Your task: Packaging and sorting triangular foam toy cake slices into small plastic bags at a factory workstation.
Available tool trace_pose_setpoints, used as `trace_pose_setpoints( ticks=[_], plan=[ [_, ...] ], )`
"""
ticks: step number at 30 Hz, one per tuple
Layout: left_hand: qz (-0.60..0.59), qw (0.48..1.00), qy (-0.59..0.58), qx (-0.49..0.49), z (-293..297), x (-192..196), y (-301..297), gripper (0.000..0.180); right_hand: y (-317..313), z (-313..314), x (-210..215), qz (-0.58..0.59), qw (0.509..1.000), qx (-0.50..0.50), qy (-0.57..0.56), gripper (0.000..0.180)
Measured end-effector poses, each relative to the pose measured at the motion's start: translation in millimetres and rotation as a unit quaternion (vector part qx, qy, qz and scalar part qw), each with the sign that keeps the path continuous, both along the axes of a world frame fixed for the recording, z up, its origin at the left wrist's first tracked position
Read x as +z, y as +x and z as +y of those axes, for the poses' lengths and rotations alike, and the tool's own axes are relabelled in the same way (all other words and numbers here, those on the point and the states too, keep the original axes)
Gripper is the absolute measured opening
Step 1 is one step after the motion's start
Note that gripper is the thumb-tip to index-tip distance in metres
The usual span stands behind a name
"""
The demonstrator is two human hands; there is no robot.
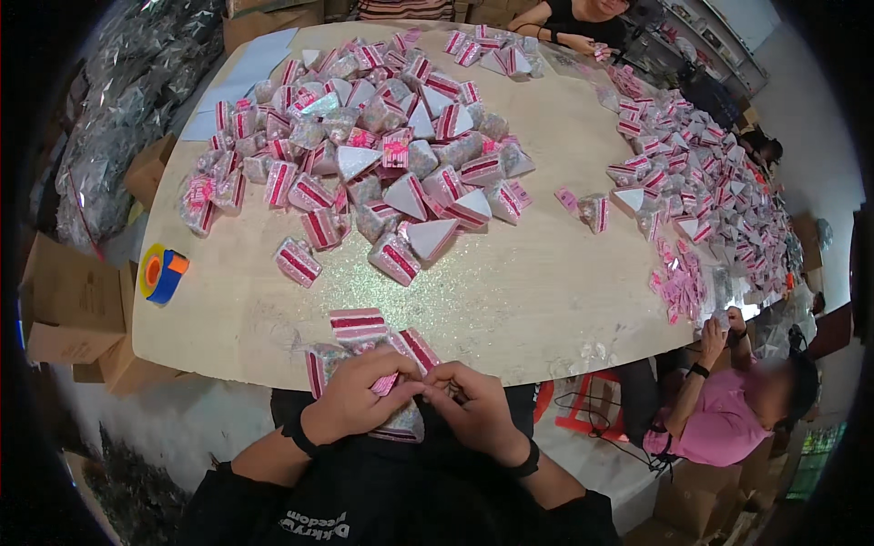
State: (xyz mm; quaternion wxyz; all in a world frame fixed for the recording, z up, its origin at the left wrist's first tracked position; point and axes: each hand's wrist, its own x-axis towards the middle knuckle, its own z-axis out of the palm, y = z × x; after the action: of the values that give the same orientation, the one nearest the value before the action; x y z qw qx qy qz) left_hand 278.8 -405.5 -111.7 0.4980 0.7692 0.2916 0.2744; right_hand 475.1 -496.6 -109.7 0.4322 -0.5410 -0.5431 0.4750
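Close to the table's near edge, my left hand point(364, 391) is closed around a cake-slice-shaped piece in clear wrap point(401, 425), its lower end showing beneath the fingers. A small pink label point(383, 384) peeks out between those fingers. My right hand point(469, 407) pinches against the left fingertips; what it grips is too small to make out. Right around my hands lie more pink-and-white striped cake slices, one slice point(358, 324) just beyond them, another point(415, 349) by my right fingers and a wrapped one point(320, 366) on the left.
A large heap of wrapped cake slices point(382, 136) covers the far middle of the table point(510, 300). Another heap point(701, 182) runs along the right, with pink labels point(678, 282) beside it. Blue-and-orange tape point(163, 274) sits at left. Co-workers sit at right point(728, 400) and far side point(587, 23).
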Motion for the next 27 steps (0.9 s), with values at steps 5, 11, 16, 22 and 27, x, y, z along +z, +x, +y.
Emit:
trace_pose_setpoints(
  ticks=[5,11,16,22,27],
  plan=[
    [0.049,0.998,0.007,-0.043,6,7,0,0.016,-1,13,3,-0.218,0.964,-0.013,0.153,0.02],
    [0.031,0.995,-0.063,-0.077,14,8,-9,0.015,3,20,9,-0.218,0.962,0.056,0.155,0.028],
    [0.026,0.994,-0.079,-0.072,16,8,-20,0.012,2,31,10,-0.212,0.957,0.103,0.171,0.029],
    [0.021,0.997,-0.07,0.007,16,7,-33,0.012,0,51,4,-0.224,0.943,0.103,0.222,0.02],
    [0.025,0.997,-0.036,0.061,8,5,-40,0.012,-5,65,10,-0.197,0.95,0.141,0.199,0.016]
  ],
)
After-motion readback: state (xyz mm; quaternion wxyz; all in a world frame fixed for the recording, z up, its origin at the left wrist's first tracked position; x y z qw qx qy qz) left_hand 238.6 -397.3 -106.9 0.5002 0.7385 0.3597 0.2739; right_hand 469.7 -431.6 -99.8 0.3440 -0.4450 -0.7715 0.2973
